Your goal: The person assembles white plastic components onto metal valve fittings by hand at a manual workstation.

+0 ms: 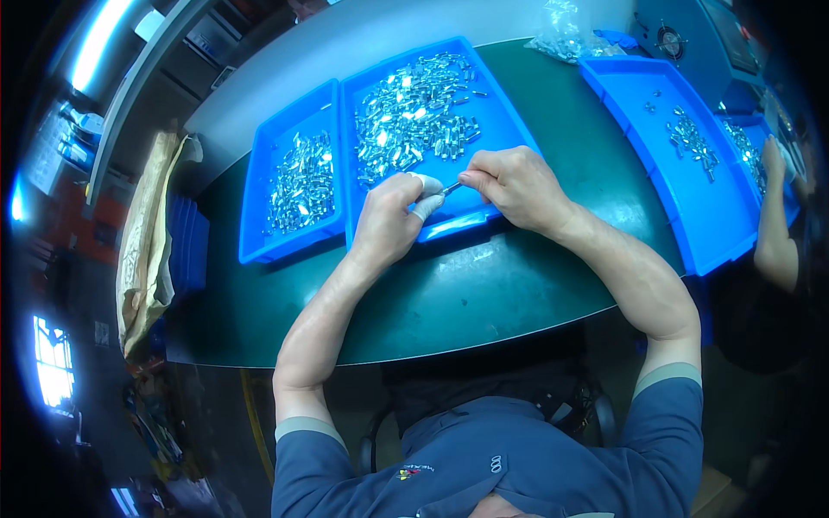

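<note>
My left hand (391,213), with white covers on the thumb and a fingertip, pinches a small shiny metal part (452,187). From the other side my right hand (518,187) closes its thumb and forefinger on the same slim piece. Both hands meet above the near edge of a large blue tray (496,138) holding many small silver metal parts (406,112). Left of it stands a narrower blue tray (259,186) with a heap of similar parts (302,186). The fingers hide much of the held piece, and its exact kind cannot be made out.
On the green table (449,298), another blue tray (691,207) with scattered parts stands at the right. Beyond it, a co-worker's hand (774,160) is over a further tray. A clear plastic bag (561,34) lies at the back. Brown paper sacking (147,242) borders the left side.
</note>
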Tool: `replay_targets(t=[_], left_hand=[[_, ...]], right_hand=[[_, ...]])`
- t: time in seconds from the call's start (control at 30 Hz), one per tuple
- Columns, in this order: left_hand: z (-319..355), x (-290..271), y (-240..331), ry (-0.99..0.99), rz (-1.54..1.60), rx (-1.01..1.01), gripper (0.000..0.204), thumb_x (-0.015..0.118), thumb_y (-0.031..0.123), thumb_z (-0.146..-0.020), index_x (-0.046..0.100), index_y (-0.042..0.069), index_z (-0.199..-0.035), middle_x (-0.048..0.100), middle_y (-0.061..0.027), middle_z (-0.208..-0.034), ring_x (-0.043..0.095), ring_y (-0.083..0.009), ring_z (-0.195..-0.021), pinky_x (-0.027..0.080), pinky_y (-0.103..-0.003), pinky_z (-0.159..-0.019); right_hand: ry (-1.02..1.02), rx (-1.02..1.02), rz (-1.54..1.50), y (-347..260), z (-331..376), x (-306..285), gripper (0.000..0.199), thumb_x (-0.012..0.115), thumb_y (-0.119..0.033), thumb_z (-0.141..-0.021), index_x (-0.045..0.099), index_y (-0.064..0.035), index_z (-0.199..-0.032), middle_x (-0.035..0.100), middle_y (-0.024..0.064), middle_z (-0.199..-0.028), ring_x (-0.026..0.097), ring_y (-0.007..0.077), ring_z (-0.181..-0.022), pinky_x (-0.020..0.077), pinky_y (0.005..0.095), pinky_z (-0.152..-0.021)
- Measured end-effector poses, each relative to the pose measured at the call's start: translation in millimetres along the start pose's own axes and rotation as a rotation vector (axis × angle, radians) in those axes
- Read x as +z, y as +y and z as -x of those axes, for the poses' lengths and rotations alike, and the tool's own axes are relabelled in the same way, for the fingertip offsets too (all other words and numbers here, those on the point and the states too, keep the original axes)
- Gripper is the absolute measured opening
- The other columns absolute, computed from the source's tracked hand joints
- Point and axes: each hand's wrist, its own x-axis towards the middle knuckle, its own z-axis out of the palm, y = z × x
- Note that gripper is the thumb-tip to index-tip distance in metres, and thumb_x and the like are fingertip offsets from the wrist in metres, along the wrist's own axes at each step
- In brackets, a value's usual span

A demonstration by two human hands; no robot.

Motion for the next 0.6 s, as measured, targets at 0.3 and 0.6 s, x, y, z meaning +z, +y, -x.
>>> replay_targets(t=[0.3, 0.6], left_hand=[[2.5, -4.8, -0.5, 0.056, -0.098, 0.092, 0.015, 0.077, 0.004, -0.087, 0.073, 0.001, -0.102, 0.074, -0.0141, -0.094, 0.073, -0.0253, -0.087, 0.057, -0.036, -0.077], [-3.6, -87.7, -41.7, 0.218, -0.705, 0.004, 0.020, 0.079, 0.011, -0.083, 0.075, 0.006, -0.102, 0.071, -0.0154, -0.115, 0.065, -0.0337, -0.110, 0.052, -0.043, -0.097]], right_hand=[[-0.039, 0.056, -0.142, 6.6, -0.9, -1.2, 0.031, 0.064, -0.026, -0.101, 0.070, -0.0024, -0.082, 0.068, 0.0087, -0.065, 0.066, 0.0205, -0.060, 0.0491, 0.0371, -0.058], [0.007, 0.120, -0.312, 10.7, -2.9, -10.2, 0.036, 0.063, -0.027, -0.102, 0.067, -0.0015, -0.077, 0.066, 0.0045, -0.064, 0.059, 0.0119, -0.058, 0.0462, 0.0327, -0.056]])
